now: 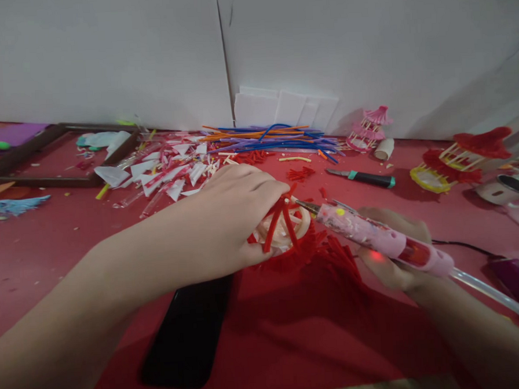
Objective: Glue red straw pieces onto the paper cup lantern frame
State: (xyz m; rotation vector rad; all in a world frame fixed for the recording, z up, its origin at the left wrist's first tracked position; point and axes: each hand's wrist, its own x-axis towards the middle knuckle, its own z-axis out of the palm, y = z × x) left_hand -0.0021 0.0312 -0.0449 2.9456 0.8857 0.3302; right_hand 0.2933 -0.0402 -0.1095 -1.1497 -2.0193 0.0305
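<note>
My left hand [238,213] grips a small round craft piece [302,224] made of red pipe cleaner strips and pale rings. In my right hand [388,257] is a pink hot glue gun [375,235] with a clear glue stick [495,295] poking out of its rear. The gun's metal nozzle meets the top of the craft piece, close to my left fingertips. A red light glows on the gun's underside. Cut red pipe cleaner pieces [339,259] lie below the nozzle. My left hand hides part of the craft piece.
A black phone [186,337] lies under my left forearm. Behind are a utility knife [363,178], blue and orange pipe cleaners [274,138] and a heap of plastic scraps [166,170]. Red and pink pagoda-like models [478,145] stand at the right, near a mug [505,190].
</note>
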